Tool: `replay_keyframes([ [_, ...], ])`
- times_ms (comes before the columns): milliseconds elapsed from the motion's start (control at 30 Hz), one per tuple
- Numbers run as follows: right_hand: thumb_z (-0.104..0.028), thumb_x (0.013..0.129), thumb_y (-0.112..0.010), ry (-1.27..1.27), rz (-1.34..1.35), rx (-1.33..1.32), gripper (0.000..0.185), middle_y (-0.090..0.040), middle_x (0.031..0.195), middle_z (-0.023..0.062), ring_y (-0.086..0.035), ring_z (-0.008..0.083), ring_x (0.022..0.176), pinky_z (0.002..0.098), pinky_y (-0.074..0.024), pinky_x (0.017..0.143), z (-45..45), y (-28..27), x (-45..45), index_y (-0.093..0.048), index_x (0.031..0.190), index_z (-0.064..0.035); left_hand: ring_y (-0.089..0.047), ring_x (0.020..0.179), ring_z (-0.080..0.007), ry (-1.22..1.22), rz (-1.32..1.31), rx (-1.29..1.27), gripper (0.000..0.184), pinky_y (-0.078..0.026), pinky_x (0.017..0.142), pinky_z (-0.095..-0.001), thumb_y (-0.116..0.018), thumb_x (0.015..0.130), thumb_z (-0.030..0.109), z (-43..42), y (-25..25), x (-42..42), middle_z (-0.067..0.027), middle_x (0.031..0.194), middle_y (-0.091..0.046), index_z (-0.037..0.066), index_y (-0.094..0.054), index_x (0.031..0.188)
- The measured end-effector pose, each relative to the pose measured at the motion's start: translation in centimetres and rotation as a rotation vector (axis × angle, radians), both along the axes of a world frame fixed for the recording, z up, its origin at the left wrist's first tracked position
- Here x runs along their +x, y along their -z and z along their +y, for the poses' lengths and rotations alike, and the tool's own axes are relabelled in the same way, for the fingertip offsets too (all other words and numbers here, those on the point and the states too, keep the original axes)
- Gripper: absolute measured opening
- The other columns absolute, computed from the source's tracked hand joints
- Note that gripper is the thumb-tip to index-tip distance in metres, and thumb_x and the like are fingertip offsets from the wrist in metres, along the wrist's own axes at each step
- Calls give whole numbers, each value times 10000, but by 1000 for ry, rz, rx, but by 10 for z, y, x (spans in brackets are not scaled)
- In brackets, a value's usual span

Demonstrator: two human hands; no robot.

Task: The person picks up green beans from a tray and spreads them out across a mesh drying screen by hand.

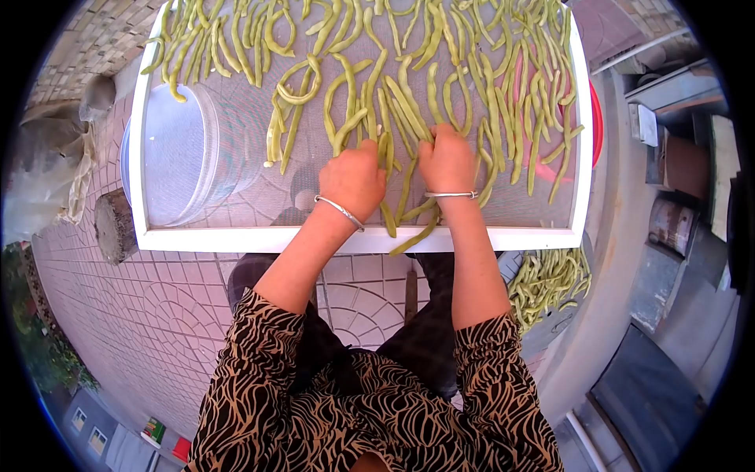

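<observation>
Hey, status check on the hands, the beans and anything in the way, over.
Left hand, right hand: curled at beans, grip hidden. Beans spread across mesh, one crossing frame's near edge. Nothing visible blocking hands.

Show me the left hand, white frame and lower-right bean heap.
Left hand (354, 179), head view: back of the hand.
White frame (532, 238), head view: near rail.
Bean heap (549, 285), head view: middle of the pile.

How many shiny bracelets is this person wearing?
2 in view. The left bracelet sits just behind the left hand, and the right bracelet sits just behind the right hand. More might be hidden under the sleeves.
</observation>
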State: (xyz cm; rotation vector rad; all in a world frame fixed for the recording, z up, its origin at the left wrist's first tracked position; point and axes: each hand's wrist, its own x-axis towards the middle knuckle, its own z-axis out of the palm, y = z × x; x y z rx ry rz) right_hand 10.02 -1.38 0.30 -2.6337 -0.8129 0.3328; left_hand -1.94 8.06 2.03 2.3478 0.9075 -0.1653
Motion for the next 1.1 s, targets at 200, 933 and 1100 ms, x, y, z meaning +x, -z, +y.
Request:
replay_keyframes([
  [200, -184, 733, -635, 9, -65, -23, 208, -605, 815, 198, -603, 370, 743, 455, -482, 662, -1, 2, -4, -568, 824, -9, -587, 675, -379, 2, -15, 2, 182, -462, 603, -474, -633, 717, 159, 0, -4, 0, -190, 676, -592, 37, -518, 787],
  [933, -106, 754, -608, 233, 216, 596, 104, -620, 700, 147, -604, 275, 638, 334, -469, 601, -11, -24, 10, -623, 785, -8, -565, 669, -359, 93, -292, 156, 123, -441, 568, -437, -595, 732, 99, -3, -7, 7, -158, 738, -563, 43, -508, 798],
  [1100, -118, 770, -630, 501, 167, 774, 130, -612, 645, 48, -536, 98, 570, 255, -440, 545, -128, -56, 50, -635, 808, 6, -543, 636, -318, 150, -403, 99, 116, -423, 554, -402, -607, 730, 74, -5, 3, 10, -134, 713, -541, 42, -513, 790],
])
